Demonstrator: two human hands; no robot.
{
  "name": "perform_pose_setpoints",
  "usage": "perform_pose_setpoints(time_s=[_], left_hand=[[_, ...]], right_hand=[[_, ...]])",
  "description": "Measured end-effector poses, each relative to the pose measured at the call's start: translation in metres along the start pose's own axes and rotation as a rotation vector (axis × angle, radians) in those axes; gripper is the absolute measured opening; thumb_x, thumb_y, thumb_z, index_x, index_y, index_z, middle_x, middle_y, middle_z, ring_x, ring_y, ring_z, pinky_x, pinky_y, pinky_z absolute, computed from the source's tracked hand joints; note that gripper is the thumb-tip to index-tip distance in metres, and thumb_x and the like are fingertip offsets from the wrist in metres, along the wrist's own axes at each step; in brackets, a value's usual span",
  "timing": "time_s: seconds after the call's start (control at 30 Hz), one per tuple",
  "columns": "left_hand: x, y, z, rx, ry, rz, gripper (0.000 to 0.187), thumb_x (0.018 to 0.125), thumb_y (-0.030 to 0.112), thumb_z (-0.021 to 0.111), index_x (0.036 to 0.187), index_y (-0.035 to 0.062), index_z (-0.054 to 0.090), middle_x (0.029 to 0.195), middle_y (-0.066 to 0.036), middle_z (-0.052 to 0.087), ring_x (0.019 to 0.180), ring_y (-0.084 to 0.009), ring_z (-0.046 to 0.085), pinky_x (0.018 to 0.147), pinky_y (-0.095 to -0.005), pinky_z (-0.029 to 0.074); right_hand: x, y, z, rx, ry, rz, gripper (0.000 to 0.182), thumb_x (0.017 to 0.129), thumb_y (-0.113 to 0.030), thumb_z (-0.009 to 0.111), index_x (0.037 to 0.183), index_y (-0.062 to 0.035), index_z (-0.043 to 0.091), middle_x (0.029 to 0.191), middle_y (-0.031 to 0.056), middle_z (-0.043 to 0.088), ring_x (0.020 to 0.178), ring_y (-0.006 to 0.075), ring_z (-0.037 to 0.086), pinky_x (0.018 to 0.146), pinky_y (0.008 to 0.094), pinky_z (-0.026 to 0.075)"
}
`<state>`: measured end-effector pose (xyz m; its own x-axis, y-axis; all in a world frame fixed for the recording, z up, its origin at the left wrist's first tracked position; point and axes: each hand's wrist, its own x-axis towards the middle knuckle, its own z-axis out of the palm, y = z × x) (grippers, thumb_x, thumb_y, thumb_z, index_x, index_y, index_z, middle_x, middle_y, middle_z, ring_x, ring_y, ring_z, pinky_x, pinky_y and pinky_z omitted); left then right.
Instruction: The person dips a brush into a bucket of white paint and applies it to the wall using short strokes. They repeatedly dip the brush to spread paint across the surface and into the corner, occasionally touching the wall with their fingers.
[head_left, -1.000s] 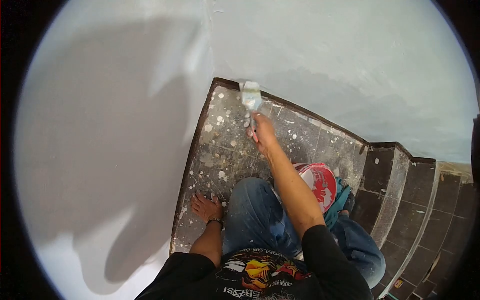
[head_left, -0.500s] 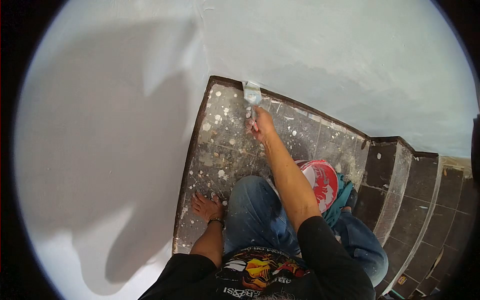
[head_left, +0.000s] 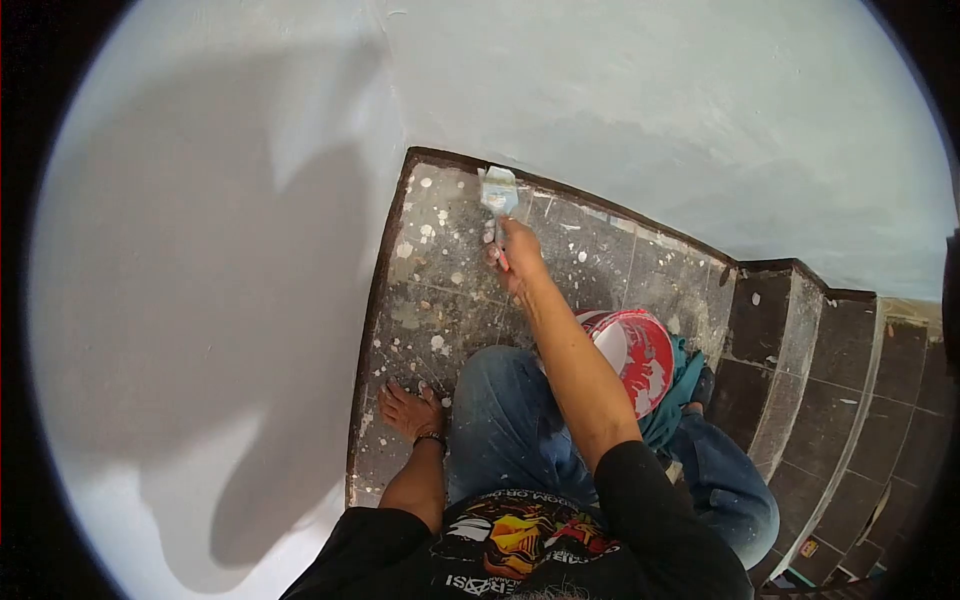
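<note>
My right hand [head_left: 517,256] is closed round the handle of a wide paintbrush [head_left: 499,192] with pale paint on it. The brush points away from me, its tip close to the dark skirting [head_left: 560,189] at the foot of the far wall. My left hand [head_left: 411,410] lies flat on the speckled tile floor with its fingers spread, beside my knee and near the left wall. Partly behind my right forearm stands a red bucket [head_left: 650,360], pale paint smeared over its side.
A teal cloth [head_left: 681,395] lies against the bucket, by my foot. Dark tiled steps [head_left: 830,420] go down on the right. Pale walls [head_left: 640,90] rise ahead and on the left, meeting in a corner. Paint spots cover the landing floor [head_left: 440,255].
My right hand and the brush have shifted slightly left and toward me, with the brush tip a bit lower off the wall's edge. My left hand stays on the floor.
</note>
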<state>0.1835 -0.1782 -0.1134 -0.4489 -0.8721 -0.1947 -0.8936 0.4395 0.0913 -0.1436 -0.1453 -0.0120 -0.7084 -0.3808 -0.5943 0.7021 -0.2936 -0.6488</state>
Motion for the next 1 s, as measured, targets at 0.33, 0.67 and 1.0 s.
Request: perform_pose_setpoints(time_s=[0.33,0.67,1.0], left_hand=[[-0.001,-0.001,0.001,-0.009,-0.001,-0.008,0.07,0.086,0.042,0.05,0.139,0.0024,0.026,0.142,-0.022,0.03,0.135,-0.0382,0.022,0.11,-0.052,0.015],[-0.002,0.005,-0.009,-0.017,-0.034,-0.034,0.07,0.085,0.043,0.05,0.137,0.002,0.029,0.143,-0.021,0.03,0.134,-0.038,0.023,0.11,-0.0516,0.016],[-0.001,-0.003,0.004,-0.008,0.033,0.01,0.071,0.082,0.04,0.053,0.136,0.0004,0.03,0.142,-0.022,0.03,0.133,-0.0386,0.025,0.109,-0.0537,0.017]], right_hand=[[0.016,-0.015,-0.007,-0.004,0.117,0.03,0.021,0.091,-0.025,0.049,0.094,-0.0048,0.053,0.069,0.0064,0.056,0.044,0.0152,0.045,0.038,0.0284,0.036],[-0.007,-0.034,0.0,-0.041,0.02,-0.056,0.019,0.095,-0.022,0.044,0.094,-0.0049,0.05,0.068,0.0055,0.053,0.045,0.0131,0.041,0.043,0.0278,0.035],[0.017,-0.004,0.008,-0.079,-0.043,0.117,0.02,0.093,-0.024,0.047,0.095,-0.0047,0.051,0.067,0.006,0.055,0.044,0.0136,0.045,0.04,0.0276,0.036]])
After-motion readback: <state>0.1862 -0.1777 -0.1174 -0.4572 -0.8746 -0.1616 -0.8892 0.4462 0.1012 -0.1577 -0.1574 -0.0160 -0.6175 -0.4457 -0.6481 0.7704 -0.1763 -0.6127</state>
